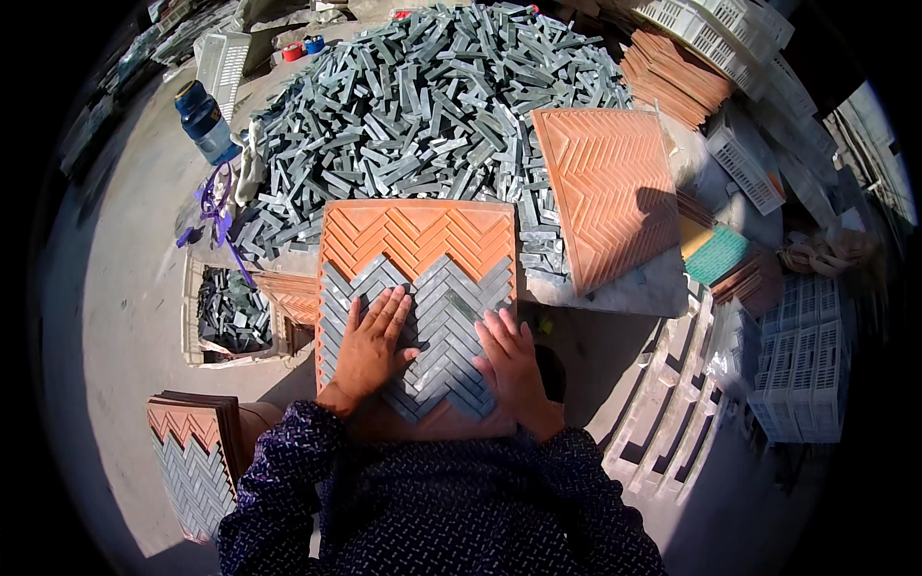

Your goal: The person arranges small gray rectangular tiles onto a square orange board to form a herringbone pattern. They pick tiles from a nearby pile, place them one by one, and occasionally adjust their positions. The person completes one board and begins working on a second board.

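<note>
In front of me lies an orange mould tray point(418, 223) with zigzag grooves. Grey stone strips point(437, 331) fill its middle and lower part in a herringbone pattern, while the grooves along the top are bare. My left hand point(373, 344) rests flat on the left part of the strips, fingers stretched out. On the right part lies my right hand point(509, 360), its fingers also extended and touching the strips. Neither hand grips anything. Beyond the tray rises a large heap of loose grey-green stone strips point(403, 115).
An unfilled orange tray point(615, 192) leans at the right of the heap. A crate of stone pieces point(192, 331) and a stack of filled trays point(197, 461) stand at left. A blue jug point(204, 125) is further back. Right are a pallet point(672, 394) and white crates point(802, 360).
</note>
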Tool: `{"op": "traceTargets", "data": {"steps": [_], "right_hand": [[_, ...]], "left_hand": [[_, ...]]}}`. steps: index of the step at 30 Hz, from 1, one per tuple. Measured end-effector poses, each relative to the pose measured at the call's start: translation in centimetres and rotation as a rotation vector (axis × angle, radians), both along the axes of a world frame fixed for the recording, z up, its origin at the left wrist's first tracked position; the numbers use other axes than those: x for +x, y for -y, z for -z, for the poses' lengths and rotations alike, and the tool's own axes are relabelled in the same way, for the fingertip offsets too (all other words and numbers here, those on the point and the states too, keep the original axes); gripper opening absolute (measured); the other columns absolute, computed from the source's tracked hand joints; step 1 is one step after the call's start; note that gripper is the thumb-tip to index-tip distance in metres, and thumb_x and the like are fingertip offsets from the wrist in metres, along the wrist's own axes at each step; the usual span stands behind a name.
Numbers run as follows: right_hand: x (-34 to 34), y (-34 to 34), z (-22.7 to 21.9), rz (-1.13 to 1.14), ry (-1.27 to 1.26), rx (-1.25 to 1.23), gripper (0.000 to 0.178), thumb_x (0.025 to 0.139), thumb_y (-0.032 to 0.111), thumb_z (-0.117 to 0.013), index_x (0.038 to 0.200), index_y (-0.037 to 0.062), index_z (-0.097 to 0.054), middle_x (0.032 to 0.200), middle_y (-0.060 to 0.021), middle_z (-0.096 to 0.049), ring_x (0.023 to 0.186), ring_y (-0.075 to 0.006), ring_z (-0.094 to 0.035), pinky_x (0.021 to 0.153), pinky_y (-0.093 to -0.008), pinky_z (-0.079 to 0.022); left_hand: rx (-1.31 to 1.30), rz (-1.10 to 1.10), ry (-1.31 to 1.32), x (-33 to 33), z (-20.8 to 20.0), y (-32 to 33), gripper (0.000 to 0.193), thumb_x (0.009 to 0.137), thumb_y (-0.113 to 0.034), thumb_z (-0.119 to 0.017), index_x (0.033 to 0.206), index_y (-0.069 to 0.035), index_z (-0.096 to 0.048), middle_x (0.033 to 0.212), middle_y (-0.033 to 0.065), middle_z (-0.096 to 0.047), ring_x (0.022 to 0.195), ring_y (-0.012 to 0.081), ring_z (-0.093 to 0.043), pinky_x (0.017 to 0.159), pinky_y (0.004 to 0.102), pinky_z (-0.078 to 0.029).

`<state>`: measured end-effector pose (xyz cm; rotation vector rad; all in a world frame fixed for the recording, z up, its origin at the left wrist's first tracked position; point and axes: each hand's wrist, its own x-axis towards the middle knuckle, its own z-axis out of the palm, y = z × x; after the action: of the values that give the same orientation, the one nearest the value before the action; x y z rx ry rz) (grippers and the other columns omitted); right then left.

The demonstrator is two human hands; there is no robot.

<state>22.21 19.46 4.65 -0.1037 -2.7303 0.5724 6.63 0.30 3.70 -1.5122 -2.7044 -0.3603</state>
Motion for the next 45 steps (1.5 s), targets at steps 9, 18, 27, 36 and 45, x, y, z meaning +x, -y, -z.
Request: {"op": "traceTargets", "data": {"steps": [9,18,27,36,45], "right_hand": [[-4.1,-1.0,-0.3,-0.064,-0.125,0.037,0.029,0.078,0.004,-0.060,0.107,0.0002,-0.062,0.115,-0.0147,-0.055,0.108,-0.0330,-0.050,0.093,-0.0436,-0.040],[-9.0,-2.8,-2.1,-0.255,-0.001,-0.001,0.023,0.075,-0.001,-0.062,0.097,0.0032,-0.064,0.096,-0.0095,-0.058,0.092,-0.0283,-0.056,0.080,-0.0361,-0.046],[-10.6,-3.4,-4.2,-0.355,0.176,-0.040,0.022,0.073,0.012,-0.072,0.089,0.0048,-0.058,0.091,-0.0096,-0.052,0.088,-0.0299,-0.054,0.076,-0.0387,-0.046],[-11.6,-4.1,-5.4,-0.406,0.432,-0.050,0.018,0.076,0.009,-0.068,0.089,0.0039,-0.057,0.094,-0.0116,-0.050,0.087,-0.0331,-0.056,0.073,-0.0402,-0.045],[-10.9,-4.6,-3.3,-0.430,0.228,-0.147,0.015,0.082,0.000,-0.057,0.096,0.0034,-0.053,0.086,-0.0144,-0.060,0.088,-0.0343,-0.058,0.073,-0.0407,-0.047]], "left_hand": [[0.063,-0.007,0.021,0.1,-0.1,-0.2,0.074,0.079,-0.044,-0.062,0.139,-0.008,-0.037,0.147,0.0067,-0.033,0.136,0.0224,-0.031,0.111,0.0501,-0.020],[0.011,-0.075,0.114,2.5,-1.5,2.2,0.075,0.077,-0.032,-0.068,0.140,-0.008,-0.036,0.146,0.0079,-0.035,0.137,0.0245,-0.028,0.111,0.0506,-0.019],[0.248,0.027,0.545,9.0,-3.1,8.4,0.055,0.079,-0.020,-0.068,0.127,-0.002,-0.048,0.135,0.0148,-0.046,0.126,0.0297,-0.045,0.104,0.0464,-0.036],[0.285,0.059,0.612,10.8,-3.7,8.6,0.045,0.077,-0.016,-0.069,0.116,0.000,-0.055,0.131,0.0157,-0.049,0.121,0.0321,-0.048,0.099,0.0421,-0.042],[0.314,0.106,0.630,11.3,-2.8,8.3,0.044,0.077,-0.015,-0.069,0.116,0.001,-0.055,0.131,0.0172,-0.049,0.119,0.0331,-0.050,0.097,0.0416,-0.044]]}}
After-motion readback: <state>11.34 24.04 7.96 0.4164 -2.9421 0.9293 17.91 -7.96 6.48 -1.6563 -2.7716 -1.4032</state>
